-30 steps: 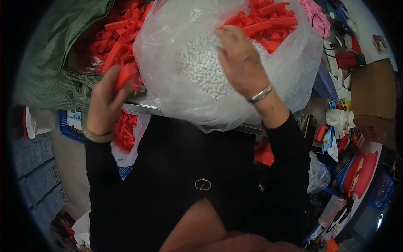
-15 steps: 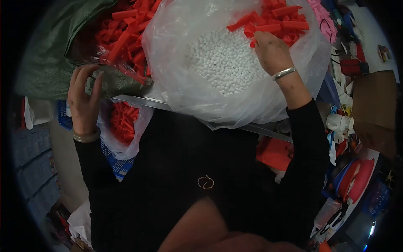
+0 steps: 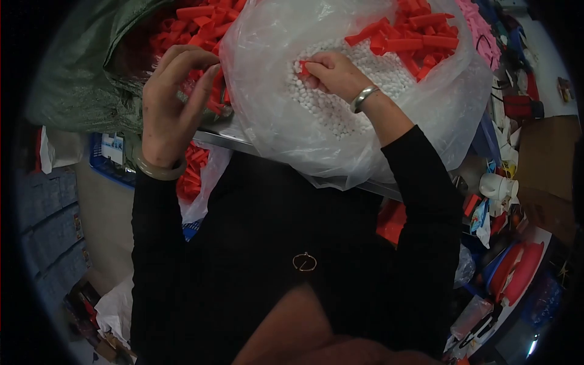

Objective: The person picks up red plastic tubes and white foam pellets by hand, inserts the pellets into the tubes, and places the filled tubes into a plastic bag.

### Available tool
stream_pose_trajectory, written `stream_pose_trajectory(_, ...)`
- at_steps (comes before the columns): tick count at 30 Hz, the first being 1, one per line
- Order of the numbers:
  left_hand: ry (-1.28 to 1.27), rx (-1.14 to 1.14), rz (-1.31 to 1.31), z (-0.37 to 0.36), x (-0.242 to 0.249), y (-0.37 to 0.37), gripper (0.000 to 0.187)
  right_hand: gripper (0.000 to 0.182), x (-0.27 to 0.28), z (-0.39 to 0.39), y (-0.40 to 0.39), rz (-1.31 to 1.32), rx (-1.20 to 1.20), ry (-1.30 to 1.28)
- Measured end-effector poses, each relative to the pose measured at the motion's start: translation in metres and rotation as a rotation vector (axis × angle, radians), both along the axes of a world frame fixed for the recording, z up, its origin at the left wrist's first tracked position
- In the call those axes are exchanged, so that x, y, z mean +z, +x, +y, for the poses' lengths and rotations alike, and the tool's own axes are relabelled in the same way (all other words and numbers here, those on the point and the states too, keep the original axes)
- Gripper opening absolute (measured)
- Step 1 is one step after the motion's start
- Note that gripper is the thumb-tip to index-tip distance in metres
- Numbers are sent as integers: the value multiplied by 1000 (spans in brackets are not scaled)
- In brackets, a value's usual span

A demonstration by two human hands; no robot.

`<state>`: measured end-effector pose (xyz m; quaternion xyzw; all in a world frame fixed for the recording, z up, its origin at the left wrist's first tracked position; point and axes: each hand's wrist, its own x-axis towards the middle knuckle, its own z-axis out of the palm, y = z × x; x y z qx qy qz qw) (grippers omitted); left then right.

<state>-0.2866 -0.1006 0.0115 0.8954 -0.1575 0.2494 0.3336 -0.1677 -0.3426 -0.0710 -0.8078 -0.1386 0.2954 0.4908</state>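
Head view: right hand (image 3: pixel 338 75), nearer, had fingers clamped on red piece (image 3: pixel 303 69) at their nine o'clock, over white pellets (image 3: pixel 331 112); piece's long axis unclear; left hand (image 3: pixel 169 103), fingers apart, hung farther toward nine.

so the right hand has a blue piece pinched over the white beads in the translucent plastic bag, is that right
Not quite: the piece is red, not blue, as the head view shows. The right hand does have it pinched over the white beads in the translucent plastic bag.
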Motion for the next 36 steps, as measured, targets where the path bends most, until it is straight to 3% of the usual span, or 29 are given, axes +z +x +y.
stream_pose_trajectory(4, -64, -98, 39, -26, -3, 11, 17, 23, 25, -35, 4, 177, 101, 198)
stream_pose_trajectory(6, -139, -285, 104, -44, -12, 18, 32, 23, 40, -50, -2, 180, 106, 231)
stream_pose_trajectory(10, -210, -338, 83, -85, -39, 36, 46, 22, 69, -71, -12, 142, 227, 303)
stream_pose_trajectory(12, -230, -479, 150, -98, -55, 46, 53, 21, 79, -76, -16, 118, 222, 285)
stream_pose_trajectory(14, -231, -521, 132, -108, -64, 48, 44, 20, 88, -80, -23, 95, 214, 265)
stream_pose_trajectory(17, -236, -524, 301, -117, -69, 47, 30, 15, 90, -76, -39, -67, -4, 110)
stream_pose_trajectory(19, -426, -502, 542, -123, -64, 40, 19, 16, 82, -71, -51, -728, -48, -96)
stream_pose_trajectory(23, -474, -435, 502, -123, -65, 35, 17, 27, 80, -43, -83, -1044, -35, -119)
stream_pose_trajectory(24, -446, -400, 425, -120, -69, 34, 18, 38, 73, -37, -89, -1087, -52, -118)
stream_pose_trajectory(29, -467, -335, 308, -119, -62, 26, 21, 47, 62, -19, -103, -1195, -158, -109)
stream_pose_trajectory(31, -320, -275, 259, -108, -54, 24, 24, 50, 63, -14, -104, -1225, -155, -121)
stream_pose_trajectory(34, -175, -183, 244, -75, -34, 13, 27, 55, 62, -10, -102, -1139, -95, 51)
stream_pose_trajectory(36, -196, -85, 394, -44, -17, -5, 31, 52, 60, -15, -94, -1013, 40, 130)
